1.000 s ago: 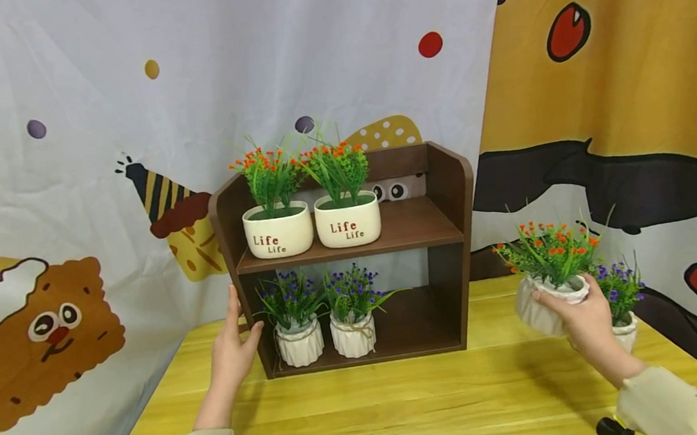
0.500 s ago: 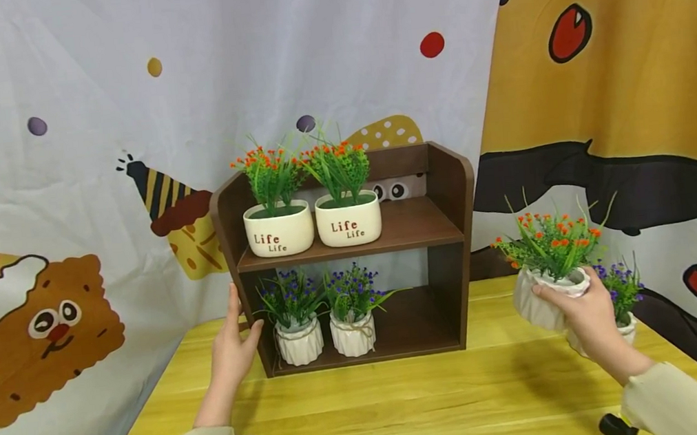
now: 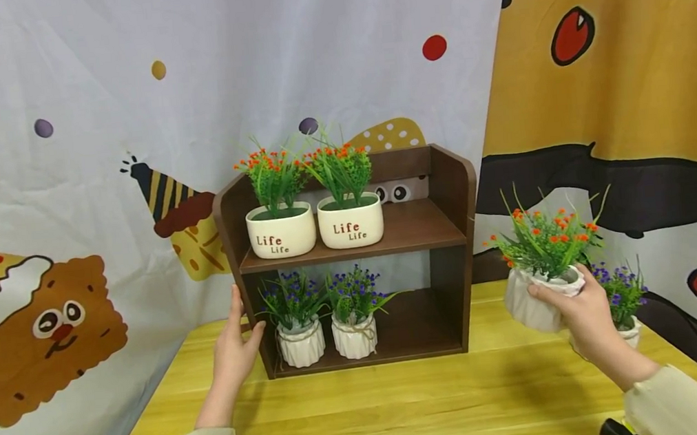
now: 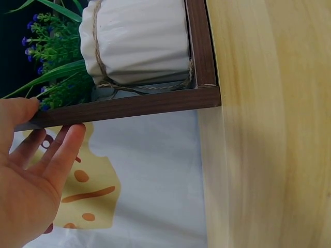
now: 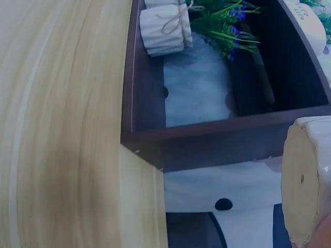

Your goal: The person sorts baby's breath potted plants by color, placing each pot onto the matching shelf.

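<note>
My right hand [image 3: 590, 317] grips a white ribbed flowerpot [image 3: 533, 301] with orange flowers and green leaves, held tilted above the table to the right of the shelf. In the right wrist view that pot [image 5: 302, 178] shows its pale underside. My left hand [image 3: 232, 352] holds the left side panel of the brown two-tier shelf [image 3: 409, 236], thumb on one side and fingers on the other. Two cream oval "Life" pots [image 3: 282, 240] with orange flowers stand on the upper tier. Below them, two white ribbed pots [image 3: 355, 341] with purple flowers and twine occupy the left half.
Behind my right hand, another white pot with purple flowers [image 3: 623, 297] stands on the wooden table [image 3: 365, 409], partly hidden. A printed cloth [image 3: 334, 53] hangs behind the table and along both sides. Dark bands with camera parts sit at both wrists.
The pot in my right hand has shifted slightly left towards the shelf and tilted a little more. My left hand stays at the shelf's side panel.
</note>
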`<state>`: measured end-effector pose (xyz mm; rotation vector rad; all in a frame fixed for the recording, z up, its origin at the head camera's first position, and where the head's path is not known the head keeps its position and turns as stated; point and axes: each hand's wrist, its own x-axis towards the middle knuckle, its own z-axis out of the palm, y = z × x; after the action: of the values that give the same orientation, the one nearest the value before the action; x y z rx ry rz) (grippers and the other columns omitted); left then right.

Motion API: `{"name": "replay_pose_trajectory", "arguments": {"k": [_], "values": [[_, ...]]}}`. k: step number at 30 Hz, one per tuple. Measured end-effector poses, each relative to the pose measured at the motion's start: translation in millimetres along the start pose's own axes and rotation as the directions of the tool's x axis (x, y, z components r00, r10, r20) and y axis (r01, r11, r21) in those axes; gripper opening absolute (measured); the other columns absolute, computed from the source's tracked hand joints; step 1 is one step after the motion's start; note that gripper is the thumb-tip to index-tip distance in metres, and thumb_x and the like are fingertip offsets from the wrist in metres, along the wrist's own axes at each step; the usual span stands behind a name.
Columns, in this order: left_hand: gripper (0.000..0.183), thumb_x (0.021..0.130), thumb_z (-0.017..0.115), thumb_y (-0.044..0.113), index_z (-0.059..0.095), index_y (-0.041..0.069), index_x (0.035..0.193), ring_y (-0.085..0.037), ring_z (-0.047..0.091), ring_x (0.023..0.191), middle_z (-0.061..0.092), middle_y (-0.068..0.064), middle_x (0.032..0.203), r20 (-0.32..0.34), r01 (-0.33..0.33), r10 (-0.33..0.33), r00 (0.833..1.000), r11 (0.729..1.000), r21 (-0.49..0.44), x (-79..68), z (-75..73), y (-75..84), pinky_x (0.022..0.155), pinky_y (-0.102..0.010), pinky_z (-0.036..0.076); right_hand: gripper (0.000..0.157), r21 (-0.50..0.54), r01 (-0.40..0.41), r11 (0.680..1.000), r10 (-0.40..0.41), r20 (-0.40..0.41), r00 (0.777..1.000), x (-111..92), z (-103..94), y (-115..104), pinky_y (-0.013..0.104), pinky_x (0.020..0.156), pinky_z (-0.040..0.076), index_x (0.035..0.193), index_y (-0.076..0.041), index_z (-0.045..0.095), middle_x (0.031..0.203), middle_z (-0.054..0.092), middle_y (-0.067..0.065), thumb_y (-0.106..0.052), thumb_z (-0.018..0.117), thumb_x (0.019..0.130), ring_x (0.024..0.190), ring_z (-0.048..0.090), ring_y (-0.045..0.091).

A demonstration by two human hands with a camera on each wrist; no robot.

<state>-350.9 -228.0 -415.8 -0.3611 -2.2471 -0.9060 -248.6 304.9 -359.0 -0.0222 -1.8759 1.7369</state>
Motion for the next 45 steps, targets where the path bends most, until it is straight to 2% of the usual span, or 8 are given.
{"name": "replay_pose_trajectory", "arguments": {"k": [2, 7, 11, 17, 20, 27, 34, 45], "values": [[0.093, 0.089, 0.069, 0.004, 0.008, 0.021, 0.158, -0.045, 0.065, 0.090, 0.049, -0.031, 0.135, -0.007, -0.003, 0.003, 1.000, 1.000, 0.002, -0.4, -0.6, -0.4, 0.067, -0.058, 0.051, 0.048, 0.052, -0.001, 0.999, 0.000, 0.020, 1.000, 0, 3.2, -3, 0.017, 0.062, 0.053, 0.115, -0.025, 0.052, 0.095, 0.061, -0.013, 0.001, 0.074, 0.083, 0.079, 0.061, 0.001], [0.094, 0.088, 0.071, 0.004, 0.010, 0.021, 0.158, -0.045, 0.065, 0.087, 0.049, -0.030, 0.136, -0.032, -0.025, 0.025, 0.999, 1.000, 0.012, -1.1, -0.8, -2.1, 0.062, -0.056, 0.049, 0.047, 0.097, 0.022, 0.995, -0.027, 0.048, 0.998, -1, 10.0, -10, 0.016, 0.063, 0.052, 0.116, -0.024, 0.052, 0.096, 0.062, -0.013, 0.003, 0.072, 0.083, 0.079, 0.062, 0.002], [0.095, 0.088, 0.071, 0.004, 0.009, 0.023, 0.158, -0.045, 0.065, 0.087, 0.052, -0.030, 0.132, -0.038, -0.038, 0.039, 0.999, 0.999, 0.019, -0.9, 0.0, -2.1, 0.063, -0.057, 0.049, 0.048, 0.142, 0.036, 0.989, -0.046, 0.067, 0.997, -1, 15.6, -18, 0.016, 0.065, 0.052, 0.119, -0.023, 0.053, 0.099, 0.063, -0.011, 0.005, 0.071, 0.084, 0.082, 0.062, 0.003], [0.095, 0.086, 0.072, 0.003, 0.011, 0.020, 0.158, -0.043, 0.066, 0.085, 0.056, -0.031, 0.127, -0.042, -0.049, 0.049, 0.998, 0.999, 0.018, -1.4, 2.2, -0.8, 0.065, -0.058, 0.050, 0.048, 0.105, 0.065, 0.992, -0.074, 0.083, 0.994, 0, 23.5, -26, 0.016, 0.063, 0.052, 0.118, -0.025, 0.055, 0.098, 0.064, -0.013, 0.004, 0.071, 0.083, 0.081, 0.062, 0.002], [0.094, 0.086, 0.072, 0.005, 0.013, 0.019, 0.158, -0.043, 0.066, 0.086, 0.056, -0.031, 0.127, -0.042, -0.051, 0.052, 0.998, 0.999, 0.017, -1.9, 3.8, -1.1, 0.066, -0.058, 0.050, 0.047, 0.118, 0.079, 0.990, -0.089, 0.083, 0.993, 0, 28.0, -27, 0.016, 0.061, 0.052, 0.114, -0.025, 0.057, 0.094, 0.065, -0.013, 0.006, 0.070, 0.082, 0.077, 0.063, 0.003], [0.095, 0.087, 0.071, 0.004, 0.011, 0.023, 0.158, -0.043, 0.066, 0.085, 0.055, -0.032, 0.128, -0.043, -0.047, 0.047, 0.998, 0.999, 0.009, -1.6, 5.6, -3.9, 0.064, -0.057, 0.050, 0.045, 0.240, 0.107, 0.965, -0.134, 0.102, 0.986, 1, 41.8, -27, 0.019, 0.061, 0.053, 0.108, -0.021, 0.060, 0.091, 0.067, -0.008, 0.015, 0.064, 0.082, 0.075, 0.065, 0.006], [0.095, 0.087, 0.071, 0.003, 0.011, 0.021, 0.158, -0.043, 0.066, 0.086, 0.051, -0.030, 0.134, -0.056, -0.059, 0.060, 0.997, 0.998, 0.011, -1.1, 4.8, -5.0, 0.063, -0.056, 0.051, 0.049, 0.236, 0.121, 0.964, -0.150, 0.112, 0.982, 3, 51.7, -34, 0.018, 0.065, 0.053, 0.115, -0.022, 0.058, 0.098, 0.067, -0.009, 0.013, 0.065, 0.081, 0.081, 0.063, 0.006], [0.095, 0.088, 0.071, 0.004, 0.010, 0.022, 0.158, -0.043, 0.066, 0.086, 0.050, -0.030, 0.135, -0.041, -0.042, 0.042, 0.998, 0.999, 0.018, -1.6, 3.5, -2.6, 0.063, -0.056, 0.051, 0.045, 0.205, 0.155, 0.966, -0.185, 0.134, 0.974, 6, 56.6, -47, 0.019, 0.065, 0.054, 0.117, -0.020, 0.057, 0.098, 0.066, -0.008, 0.009, 0.066, 0.082, 0.080, 0.063, 0.007]]}}
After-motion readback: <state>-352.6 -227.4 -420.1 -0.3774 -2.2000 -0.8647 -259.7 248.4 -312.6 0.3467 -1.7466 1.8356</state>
